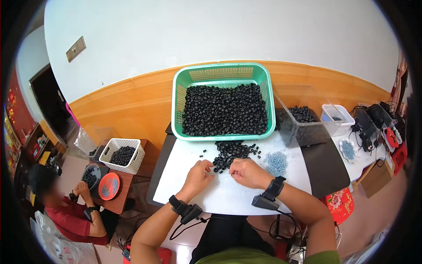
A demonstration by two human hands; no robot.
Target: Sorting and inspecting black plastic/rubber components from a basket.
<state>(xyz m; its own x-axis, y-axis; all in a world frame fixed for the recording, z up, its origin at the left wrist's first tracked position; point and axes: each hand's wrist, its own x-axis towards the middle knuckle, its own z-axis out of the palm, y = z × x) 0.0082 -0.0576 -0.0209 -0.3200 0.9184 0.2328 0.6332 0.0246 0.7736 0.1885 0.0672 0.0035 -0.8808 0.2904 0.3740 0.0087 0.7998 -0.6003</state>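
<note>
My left hand (199, 177) rests at the left edge of a loose pile of small black ring-shaped plastic parts (225, 155) on a white tabletop (176, 169). Its fingers are curled together, and whatever they hold is too small to make out. My right hand (249, 173) is closed at the right side of the same pile, fingertips pointing inward; what lies in its grip is hidden. A gap separates the two hands. Beyond my right hand lies a heap of small light-blue pieces (276, 163).
A green basket (176, 110) full of black parts stands at the back. Right of it are a clear bin (303, 134), a white tub (347, 115) and tangled cables (365, 132). To the left, another person (77, 215) sits at a brown table with a white basket (138, 159) and orange dish (115, 193).
</note>
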